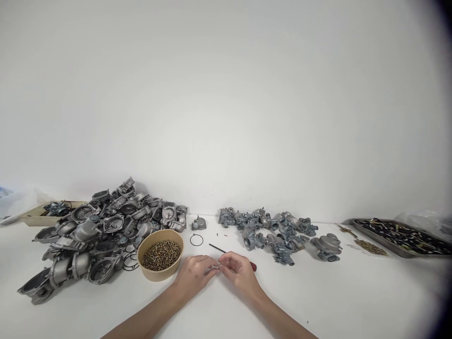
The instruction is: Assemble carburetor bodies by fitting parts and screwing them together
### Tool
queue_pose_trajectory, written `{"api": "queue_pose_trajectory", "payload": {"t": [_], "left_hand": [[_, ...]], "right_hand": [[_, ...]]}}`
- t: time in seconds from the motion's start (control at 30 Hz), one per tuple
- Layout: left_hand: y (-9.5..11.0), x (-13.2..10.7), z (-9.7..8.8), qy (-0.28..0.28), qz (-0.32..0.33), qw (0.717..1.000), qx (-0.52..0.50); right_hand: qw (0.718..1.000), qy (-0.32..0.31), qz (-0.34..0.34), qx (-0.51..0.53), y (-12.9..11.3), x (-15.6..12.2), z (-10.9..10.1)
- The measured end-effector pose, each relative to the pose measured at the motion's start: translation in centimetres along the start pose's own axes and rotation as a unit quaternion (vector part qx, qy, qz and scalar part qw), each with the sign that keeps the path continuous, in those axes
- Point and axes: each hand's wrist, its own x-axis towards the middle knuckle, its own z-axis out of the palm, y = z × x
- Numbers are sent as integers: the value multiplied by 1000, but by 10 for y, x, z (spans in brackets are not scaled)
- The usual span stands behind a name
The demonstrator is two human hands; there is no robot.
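Just right of the tan bowl [160, 277] of brass-coloured screws [161, 255]: left hand [193, 273], with thumb and fingers nearly closed in a pinch. Farther right of the bowl, right hand [240, 272], likewise curled nearly closed, with fingertips meeting those opposite. Held at that meeting place, between both hands and to the right of the bowl, a small piece [218, 266], mostly covered by fingers and too tiny to identify. Also right of the bowl, screwdriver [216, 247] just beyond the right hand, with shaft pointing back toward the bowl's side, red handle jutting out past the knuckles, and middle hidden; cannot tell whether touched. Near the bowl's right rim, beyond the left hand, one black ring [197, 246]; beyond that ring, a lone grey casting [198, 223]. Left of the bowl, a heap of metal castings [113, 224]. Well right of the bowl, a cluster of metal bodies [268, 228].
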Motion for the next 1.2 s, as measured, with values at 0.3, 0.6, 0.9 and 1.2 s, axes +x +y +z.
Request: {"api": "queue_pose_trajectory", "payload": {"t": [0.3, 0.6, 0.9, 1.2], "left_hand": [[0, -1, 0, -9, -3, 1000, 14], [0, -2, 1, -25, -11, 999, 20], [0, -2, 0, -36, -12, 999, 26], [0, -1, 2, -23, -12, 999, 29]], "right_hand": [[997, 4, -33, -74, -1, -3, 1], [984, 13, -80, -161, -8, -5, 3], [982, 13, -62, -178, -12, -5, 5], [992, -27, -51, -116, -9, -2, 2]]}}
